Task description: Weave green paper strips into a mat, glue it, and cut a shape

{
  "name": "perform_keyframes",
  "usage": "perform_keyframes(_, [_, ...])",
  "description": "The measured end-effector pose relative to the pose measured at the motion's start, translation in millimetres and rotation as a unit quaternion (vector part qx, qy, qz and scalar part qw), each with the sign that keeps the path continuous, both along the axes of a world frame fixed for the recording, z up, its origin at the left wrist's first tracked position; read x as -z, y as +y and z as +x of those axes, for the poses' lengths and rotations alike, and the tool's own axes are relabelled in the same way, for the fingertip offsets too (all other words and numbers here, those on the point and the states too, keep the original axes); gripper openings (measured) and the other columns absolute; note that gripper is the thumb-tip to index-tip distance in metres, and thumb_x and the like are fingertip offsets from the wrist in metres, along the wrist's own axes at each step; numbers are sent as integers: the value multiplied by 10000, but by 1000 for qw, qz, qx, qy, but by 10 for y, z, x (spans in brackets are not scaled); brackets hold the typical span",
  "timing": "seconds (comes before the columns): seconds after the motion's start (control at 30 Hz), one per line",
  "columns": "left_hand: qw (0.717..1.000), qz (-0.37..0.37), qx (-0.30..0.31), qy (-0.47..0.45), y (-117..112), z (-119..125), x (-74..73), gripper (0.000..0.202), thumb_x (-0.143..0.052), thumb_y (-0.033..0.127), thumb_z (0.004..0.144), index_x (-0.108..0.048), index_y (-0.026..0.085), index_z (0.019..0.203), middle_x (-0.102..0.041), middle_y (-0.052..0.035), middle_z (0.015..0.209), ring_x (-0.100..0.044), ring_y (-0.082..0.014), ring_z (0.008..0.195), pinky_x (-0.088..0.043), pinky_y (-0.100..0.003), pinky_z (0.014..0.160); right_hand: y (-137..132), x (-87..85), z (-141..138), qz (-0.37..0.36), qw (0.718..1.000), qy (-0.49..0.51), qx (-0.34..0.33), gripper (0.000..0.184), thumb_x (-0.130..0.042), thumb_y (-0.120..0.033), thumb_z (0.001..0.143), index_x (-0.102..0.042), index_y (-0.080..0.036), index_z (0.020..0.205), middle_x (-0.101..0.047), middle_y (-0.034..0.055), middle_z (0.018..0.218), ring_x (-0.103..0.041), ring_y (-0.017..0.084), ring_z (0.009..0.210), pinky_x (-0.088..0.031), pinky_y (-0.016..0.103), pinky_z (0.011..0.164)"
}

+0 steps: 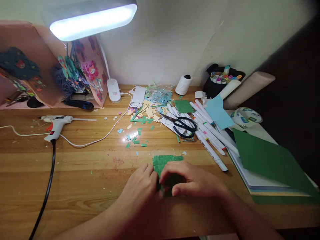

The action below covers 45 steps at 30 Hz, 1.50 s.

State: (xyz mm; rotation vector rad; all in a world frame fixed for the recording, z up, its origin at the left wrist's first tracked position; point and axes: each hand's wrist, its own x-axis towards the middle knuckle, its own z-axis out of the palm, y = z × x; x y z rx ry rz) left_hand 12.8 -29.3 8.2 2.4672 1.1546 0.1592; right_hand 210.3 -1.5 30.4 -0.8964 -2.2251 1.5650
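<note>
A piece of green paper (163,160) with cut strips and a stepped top edge lies on the desk in front of me. My left hand (142,184) is closed at its left side, with the fingers curled down onto the paper and the fingertips hidden. Over the paper's right part arches my right hand (193,180), thumb and forefinger apart. The forefinger's tip meets the paper close to my left hand. Both hands cover much of the paper's lower part, which lies in shadow.
Black-handled scissors (183,125) rest on white markers (210,146). Paper scraps (150,110) spread behind the hands. A glue gun (56,128) with its cord lies left, under a lit lamp (95,21). Green card sheets (270,160) and a tape roll (246,115) are at right.
</note>
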Motion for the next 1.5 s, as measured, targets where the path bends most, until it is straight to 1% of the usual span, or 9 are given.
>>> perform_keyframes(0.1, [1000,4,12,0,20,-21,44,121,-521,211,874,-608,154,812,-592,-43,768,-536,-201,745,-445,-321,639,-12,10,-23,14,1000,-19,-3,351,-655,-431,779,-587,-188,1023,-635,29,1002,-562,171,933,-404,267,827])
perform_keyframes(0.27, [999,20,35,16,61,-49,60,160,-465,135,892,-613,145,832,-592,-52,789,-535,-194,756,-457,-315,661,-59,80,-108,83,990,-109,40,455,-782,-286,631,-500,-172,970,-545,41,988,-511,183,884,-420,278,754])
perform_keyframes(0.37, [999,4,34,35,68,-52,55,154,-473,142,891,-611,138,824,-592,-56,801,-536,-196,764,-468,-321,671,-84,116,-165,119,983,-135,32,410,-747,-208,619,-479,-176,927,-531,40,953,-483,195,878,-410,293,750])
perform_keyframes(0.53, [999,-4,40,35,62,-58,37,169,-462,146,897,-611,145,815,-593,-56,809,-541,-197,791,-473,-322,692,-88,95,-200,129,980,-144,41,317,-680,-179,645,-474,-186,887,-544,38,918,-477,193,837,-398,292,724])
perform_keyframes(0.77, [998,-18,41,33,105,-70,29,176,-455,104,877,-621,132,826,-600,-63,815,-551,-197,773,-462,-307,660,-55,78,-181,121,983,-128,61,115,-590,-149,764,-513,-186,840,-563,19,871,-494,160,793,-394,257,697])
perform_keyframes(0.93, [998,-53,11,23,91,-72,-37,178,-436,137,863,-610,153,826,-593,-54,825,-547,-190,779,-452,-299,666,-70,117,-175,106,983,-123,91,77,-578,-217,826,-529,-184,875,-579,13,864,-512,148,775,-401,248,677])
perform_keyframes(1.2, [995,-91,-21,-39,46,-78,-201,170,-506,313,807,-572,172,876,-571,-66,905,-533,-210,833,-434,-311,678,-58,128,-185,34,987,-96,124,143,-577,-278,853,-561,-186,962,-625,8,813,-576,137,709,-436,236,643])
perform_keyframes(1.4, [997,-72,-12,-21,59,-79,-140,124,-438,131,775,-548,164,824,-561,-50,830,-525,-186,773,-423,-289,658,-70,130,-187,14,988,-87,130,174,-564,-295,865,-555,-192,1005,-635,5,799,-588,134,694,-439,234,634])
perform_keyframes(1.5, [997,-68,-20,-17,75,-59,-101,128,-426,169,826,-553,159,807,-564,-51,808,-532,-184,747,-425,-284,632,-75,120,-180,10,987,-88,131,171,-551,-316,873,-563,-199,997,-643,7,816,-589,135,702,-441,237,638])
